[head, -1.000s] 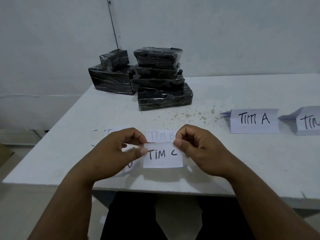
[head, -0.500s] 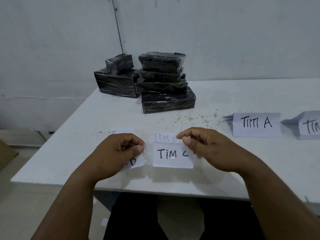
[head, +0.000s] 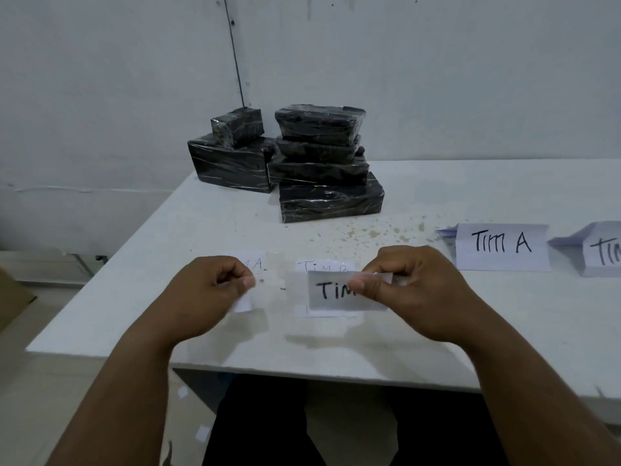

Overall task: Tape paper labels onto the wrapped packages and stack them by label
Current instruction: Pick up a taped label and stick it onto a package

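Note:
My right hand [head: 413, 290] pinches a white paper label [head: 331, 292] reading "TIM", and my thumb covers its last letter. It is held just above the table [head: 470, 190]. My left hand [head: 208, 294] is closed in a pinch to the left of it. A faint clear strip of tape [head: 282, 294] seems to stretch from those fingers to the label's left edge. Black wrapped packages sit at the back in two piles: a tall stack [head: 322, 163] and a lower pile [head: 232, 163]. They carry no labels.
More paper labels lie flat near the hands: one ending in "A" [head: 256, 264], "TIM B" [head: 324, 265] and a slip under my left hand [head: 243, 302]. Folded signs stand at the right, "TIM A" [head: 500, 247] and a cut-off one [head: 603, 250]. A wall is close behind.
My hands have drawn apart. The left hand let go of the label's edge and moved left, and the right hand carried the label to the right.

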`<act>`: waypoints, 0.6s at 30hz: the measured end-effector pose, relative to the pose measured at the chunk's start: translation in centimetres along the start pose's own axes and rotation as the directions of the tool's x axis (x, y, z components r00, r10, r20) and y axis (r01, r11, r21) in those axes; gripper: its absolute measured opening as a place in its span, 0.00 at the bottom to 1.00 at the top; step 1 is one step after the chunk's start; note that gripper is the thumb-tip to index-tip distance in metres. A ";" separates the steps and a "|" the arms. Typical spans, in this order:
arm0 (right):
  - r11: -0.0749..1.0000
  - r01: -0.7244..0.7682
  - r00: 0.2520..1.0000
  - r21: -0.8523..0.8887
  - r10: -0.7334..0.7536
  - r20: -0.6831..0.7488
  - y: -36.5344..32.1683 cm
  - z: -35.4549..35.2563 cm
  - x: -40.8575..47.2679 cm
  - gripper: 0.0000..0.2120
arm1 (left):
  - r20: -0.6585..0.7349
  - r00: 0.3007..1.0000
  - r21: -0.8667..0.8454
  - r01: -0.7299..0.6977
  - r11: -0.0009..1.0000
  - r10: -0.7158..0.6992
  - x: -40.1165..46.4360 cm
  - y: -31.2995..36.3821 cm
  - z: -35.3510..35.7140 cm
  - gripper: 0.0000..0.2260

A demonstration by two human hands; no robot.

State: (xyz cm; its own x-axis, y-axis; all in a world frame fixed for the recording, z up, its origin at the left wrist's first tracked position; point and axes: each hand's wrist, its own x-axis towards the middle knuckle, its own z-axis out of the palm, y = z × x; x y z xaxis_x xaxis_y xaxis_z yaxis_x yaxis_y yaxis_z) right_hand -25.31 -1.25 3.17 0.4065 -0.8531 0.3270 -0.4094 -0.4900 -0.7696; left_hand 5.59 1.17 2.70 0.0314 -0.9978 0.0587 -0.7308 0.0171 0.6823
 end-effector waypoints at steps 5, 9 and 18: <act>1.000 -0.031 0.997 0.000 0.030 -0.067 -0.3 -2.0 0.0 0.17 | 0.092 0.996 0.045 -0.010 0.999 0.006 -0.7 -1.6 -1.9 0.07; 0.998 -0.062 0.996 0.007 0.062 -0.061 -0.5 -1.5 0.4 0.17 | 0.256 0.966 0.094 -0.045 0.995 0.019 -1.1 -2.1 -0.8 0.04; 0.992 -0.126 0.992 0.011 0.126 -0.010 -0.6 1.0 0.8 0.15 | 0.187 0.982 0.135 0.007 0.991 -0.032 -1.4 -2.9 0.5 0.08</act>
State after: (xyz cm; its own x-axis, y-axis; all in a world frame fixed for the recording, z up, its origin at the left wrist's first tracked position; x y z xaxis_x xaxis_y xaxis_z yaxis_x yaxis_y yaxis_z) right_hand -23.90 -1.51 3.33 0.3437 -0.9097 0.2331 -0.4480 -0.3770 -0.8106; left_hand 7.33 2.47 0.21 -0.0734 -0.9922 -0.1009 -0.8159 0.0016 0.5782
